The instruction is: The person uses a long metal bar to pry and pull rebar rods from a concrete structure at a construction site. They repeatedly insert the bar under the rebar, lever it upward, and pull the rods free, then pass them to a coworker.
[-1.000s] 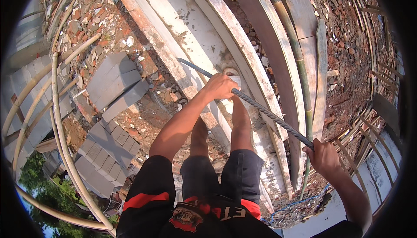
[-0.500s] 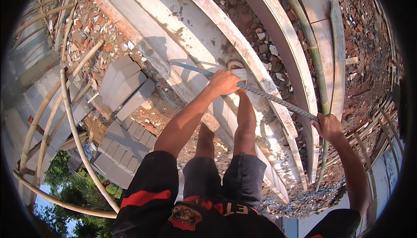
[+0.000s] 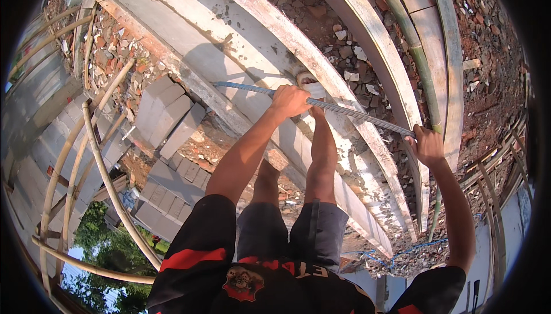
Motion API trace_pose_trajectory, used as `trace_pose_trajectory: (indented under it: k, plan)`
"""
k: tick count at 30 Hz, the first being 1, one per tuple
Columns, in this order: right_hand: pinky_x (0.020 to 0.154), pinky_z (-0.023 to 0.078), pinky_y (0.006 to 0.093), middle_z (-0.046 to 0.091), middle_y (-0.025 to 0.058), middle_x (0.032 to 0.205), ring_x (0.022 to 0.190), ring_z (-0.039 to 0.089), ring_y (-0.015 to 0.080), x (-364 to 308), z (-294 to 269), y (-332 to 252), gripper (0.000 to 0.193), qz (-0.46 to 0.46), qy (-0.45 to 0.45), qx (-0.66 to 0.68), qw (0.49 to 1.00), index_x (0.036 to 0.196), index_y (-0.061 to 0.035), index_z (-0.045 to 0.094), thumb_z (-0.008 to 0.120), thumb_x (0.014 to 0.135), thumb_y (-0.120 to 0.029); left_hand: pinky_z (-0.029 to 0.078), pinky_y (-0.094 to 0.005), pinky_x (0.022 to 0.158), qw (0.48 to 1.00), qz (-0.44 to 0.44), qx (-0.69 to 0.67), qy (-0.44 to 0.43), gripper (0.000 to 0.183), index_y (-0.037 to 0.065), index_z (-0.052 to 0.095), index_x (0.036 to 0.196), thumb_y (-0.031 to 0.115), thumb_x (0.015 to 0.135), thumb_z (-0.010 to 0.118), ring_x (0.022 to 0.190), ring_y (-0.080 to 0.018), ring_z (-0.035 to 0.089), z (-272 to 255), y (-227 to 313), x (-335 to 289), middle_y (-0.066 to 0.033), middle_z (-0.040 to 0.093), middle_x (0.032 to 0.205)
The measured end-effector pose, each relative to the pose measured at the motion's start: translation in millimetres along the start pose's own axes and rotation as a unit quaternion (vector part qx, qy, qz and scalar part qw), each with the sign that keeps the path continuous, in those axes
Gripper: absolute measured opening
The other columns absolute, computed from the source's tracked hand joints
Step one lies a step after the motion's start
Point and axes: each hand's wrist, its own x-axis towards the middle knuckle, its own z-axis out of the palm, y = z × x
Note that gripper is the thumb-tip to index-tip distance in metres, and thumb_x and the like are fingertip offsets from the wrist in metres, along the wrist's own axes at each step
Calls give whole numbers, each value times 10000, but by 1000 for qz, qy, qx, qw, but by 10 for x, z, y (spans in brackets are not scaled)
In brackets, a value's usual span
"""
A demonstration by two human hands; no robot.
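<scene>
My left hand is closed around a long ribbed steel bar, a little left of the bar's middle. On the bar's right end my right hand is wrapped in a grip. Past my left hand the bar runs on to a bluish free end, above the concrete ledge between the boards. Slanting slightly down to the right, it crosses in front of my legs and over the pale formwork boards. One foot, in a light-coloured sandal, stands on the concrete beneath the bar; my other foot is hidden.
Stacked grey blocks lie to the left, beside bamboo poles. Green bamboo and long planks run along the right. Brick rubble covers the ground at far right, and blue cord lies near the lower right.
My right hand has risen slightly with the bar's right end, so the bar slopes less. My left hand has shifted a little left and up. The whole view has moved slightly.
</scene>
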Motion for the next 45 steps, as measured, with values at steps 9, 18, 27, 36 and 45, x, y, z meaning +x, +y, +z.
trace_pose_trajectory:
  k: [9, 18, 27, 36, 45]
  plan:
    - [535, 490, 446, 585, 178, 585, 573, 610, 374, -554, 775, -347, 403, 94, -50, 24, 994, 716, -53, 550, 600, 858, -427, 514, -423, 664, 995, 49, 19, -80, 226, 164, 704, 883, 326, 731, 668, 731, -294, 668, 216, 40, -285, -79, 687, 755]
    - [483, 455, 433, 559, 166, 556, 531, 590, 364, -1175, 1935, -827, 436, 92, -8, 128, 988, 679, -50, 522, 610, 855, -439, 528, -391, 670, 984, 89, 71, -138, 289, 181, 689, 951, 332, 707, 724, 750, -250, 675, 722, -62, -587, -50, 694, 856]
    - [457, 440, 407, 567, 112, 576, 508, 589, 326, -1029, 2108, -616, 412, 93, 20, 91, 991, 735, -65, 531, 635, 820, -455, 522, -394, 624, 985, 73, 109, -108, 267, 180, 692, 934, 320, 709, 722, 710, -247, 674, 690, -32, -508, -49, 686, 742]
    - [448, 427, 357, 535, 40, 604, 462, 541, 231, -1183, 209, -957, 355, 14, 113, -49, 992, 789, -107, 546, 736, 707, -395, 507, -406, 681, 997, 61, 17, -46, 279, 176, 713, 933, 236, 660, 717, 701, -297, 643, -175, 103, -681, -69, 671, 716]
    - [542, 433, 421, 546, 137, 579, 549, 567, 325, -128, -1978, -1107, 427, -77, 119, -223, 964, 756, -14, 576, 655, 785, -433, 459, -379, 591, 976, -51, -142, 156, 169, 29, 635, 731, 173, 725, 722, 613, -322, 592, -951, 4, -412, -150, 595, 624]
